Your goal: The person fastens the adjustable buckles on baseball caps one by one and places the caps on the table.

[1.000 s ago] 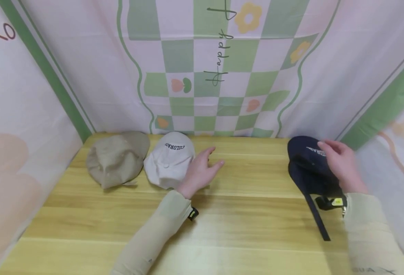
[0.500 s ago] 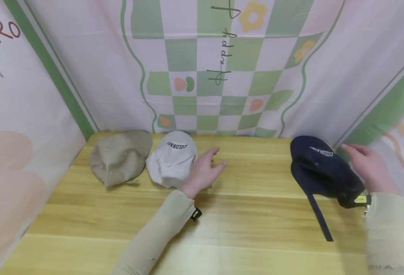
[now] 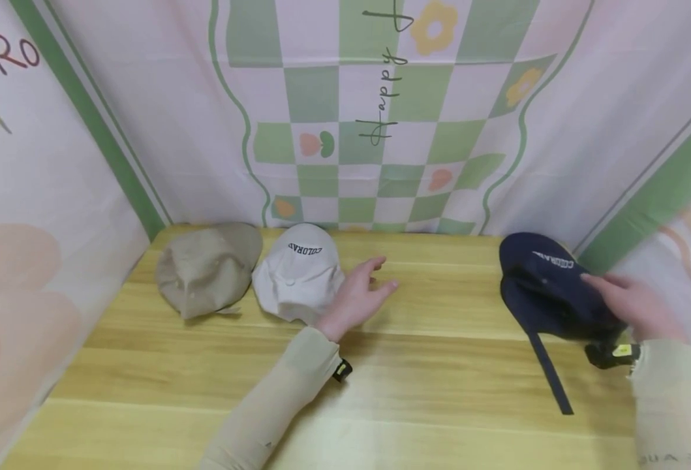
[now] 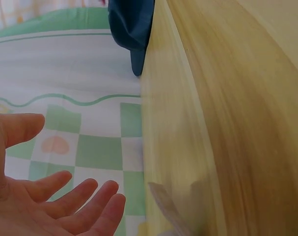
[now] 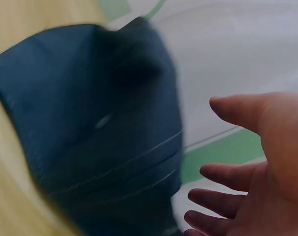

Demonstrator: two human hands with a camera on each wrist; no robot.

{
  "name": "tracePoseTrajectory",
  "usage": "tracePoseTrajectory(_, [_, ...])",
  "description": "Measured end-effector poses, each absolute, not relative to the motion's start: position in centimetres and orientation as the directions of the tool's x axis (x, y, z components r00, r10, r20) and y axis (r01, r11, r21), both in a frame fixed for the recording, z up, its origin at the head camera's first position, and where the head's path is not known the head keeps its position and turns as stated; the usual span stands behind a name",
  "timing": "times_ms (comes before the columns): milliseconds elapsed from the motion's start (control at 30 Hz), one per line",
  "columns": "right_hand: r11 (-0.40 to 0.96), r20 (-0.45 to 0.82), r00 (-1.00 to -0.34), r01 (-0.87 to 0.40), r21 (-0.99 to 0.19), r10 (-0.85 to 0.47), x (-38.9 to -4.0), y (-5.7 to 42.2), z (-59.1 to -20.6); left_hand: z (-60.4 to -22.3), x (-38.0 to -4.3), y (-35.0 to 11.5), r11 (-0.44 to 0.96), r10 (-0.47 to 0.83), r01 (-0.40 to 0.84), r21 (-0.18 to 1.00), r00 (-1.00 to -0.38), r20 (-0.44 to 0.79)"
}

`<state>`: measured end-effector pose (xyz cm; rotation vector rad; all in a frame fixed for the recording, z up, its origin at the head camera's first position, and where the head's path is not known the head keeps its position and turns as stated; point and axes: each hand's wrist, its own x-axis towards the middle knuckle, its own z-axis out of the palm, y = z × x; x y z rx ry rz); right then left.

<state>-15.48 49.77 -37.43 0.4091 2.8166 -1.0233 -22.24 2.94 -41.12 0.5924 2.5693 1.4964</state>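
Note:
A navy cap [image 3: 551,287] with white lettering lies at the right of the table, its strap trailing toward the front. Beside its right edge is my right hand [image 3: 641,303], fingers extended; the right wrist view shows a gap between the fingertips [image 5: 215,105] and the cap. My left hand [image 3: 357,297] hovers at the right side of a white cap [image 3: 292,274] printed with dark letters, hiding part of it. In the left wrist view its fingers are spread and hold nothing. A khaki cap [image 3: 204,271] lies left of the white one.
The wooden table [image 3: 439,378] ends at the back against a hanging cloth [image 3: 357,98] with a green check pattern. More cloth [image 3: 46,196] hangs along the left side and on the right. Bare wood lies between the white and navy caps.
My right hand has shifted from over the navy cap to its right side, then slightly lower. The left hand has drifted a little right. All three caps keep their places.

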Motion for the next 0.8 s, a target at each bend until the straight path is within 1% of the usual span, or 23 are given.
tracePoseTrajectory(67, [0.738,-0.205,-0.955,0.294,-0.608,0.212,-15.5,49.9,-38.1,-41.2,-22.2,3.1,0.445,0.382,0.272,0.853,-0.919,0.094])
tracePoseTrajectory(200, [0.771,-0.175,-0.961,0.276,-0.574,0.214,-15.7,49.8,-38.9,-41.3,-22.0,3.3,0.458,0.380,0.265,0.849,-0.921,0.083])
tracePoseTrajectory(367, [0.808,-0.185,-0.967,0.250,-0.534,0.178,-15.9,49.3,-38.7,-41.3,-21.9,3.5,0.470,0.386,0.261,0.844,-0.920,0.069])
tracePoseTrajectory(533, [0.816,-0.178,-0.972,0.228,-0.531,0.155,-15.9,48.4,-38.8,-41.3,-21.9,3.5,0.463,0.390,0.259,0.848,-0.918,0.068])
tracePoseTrajectory(800, [0.831,-0.203,-0.963,0.256,-0.494,0.176,-16.2,48.9,-39.8,-41.3,-21.8,3.6,0.459,0.388,0.259,0.850,-0.919,0.070])
